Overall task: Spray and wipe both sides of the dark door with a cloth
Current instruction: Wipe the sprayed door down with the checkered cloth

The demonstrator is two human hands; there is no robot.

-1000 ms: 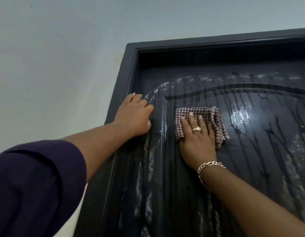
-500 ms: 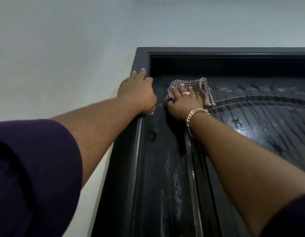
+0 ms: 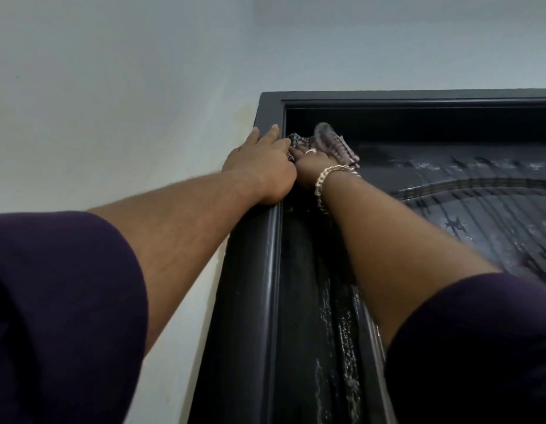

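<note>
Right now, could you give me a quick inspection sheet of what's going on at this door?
Surface: dark door, streaked and speckled with wet spray on its panel and left edge.
Job's things: checked cloth pressed against the door's top left corner; no spray bottle in view.
Clutter: nothing seen.
Hands: left hand rests flat on the door frame, fingers straight; right hand presses the cloth to the door, with a ring and a chain bracelet on it; its fingers are partly hidden.
Cables: nothing seen.
Surroundings: pale wall left of and above the frame; purple sleeves on both arms.
</note>
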